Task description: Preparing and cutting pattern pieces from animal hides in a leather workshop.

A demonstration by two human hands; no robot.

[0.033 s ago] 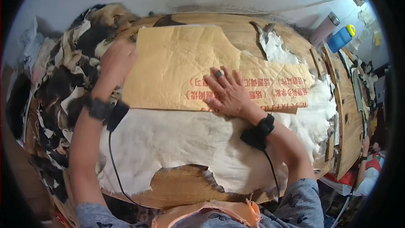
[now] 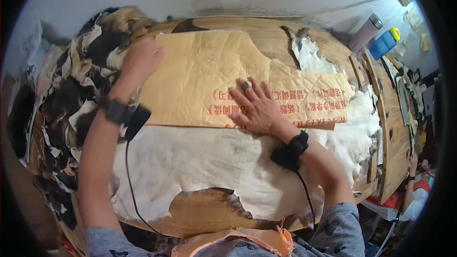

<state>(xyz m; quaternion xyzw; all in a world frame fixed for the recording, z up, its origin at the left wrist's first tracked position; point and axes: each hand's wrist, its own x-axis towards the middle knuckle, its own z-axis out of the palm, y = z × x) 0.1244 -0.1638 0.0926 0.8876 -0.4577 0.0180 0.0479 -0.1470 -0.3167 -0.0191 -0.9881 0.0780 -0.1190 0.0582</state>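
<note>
A tan paper pattern [image 2: 190, 81] with red print and a curved cut along its far side lies flat over a pale animal hide [image 2: 209, 154]. My right hand [image 2: 259, 108], a ring on one finger, rests spread on the pattern's near middle, pressing it down. At the pattern's far left edge, my left hand [image 2: 143, 59] is closed in a fist-like pinch. Whatever its fingers hold, if anything, is hidden. The hide shows below the pattern and out to its right, its near edge ragged.
Black, white and brown fur pieces [image 2: 76, 95] are heaped on the left. A smaller hide scrap [image 2: 309, 52] lies far right on the wooden table [image 2: 204, 212]. Wooden strips [image 2: 373, 109], a pink flask [image 2: 365, 33] and a blue bottle [image 2: 384, 44] stand right. Another person's arm [image 2: 410, 185] shows lower right.
My left hand has shifted slightly right and away from me along the pattern's left edge. My right hand stays spread in nearly the same place.
</note>
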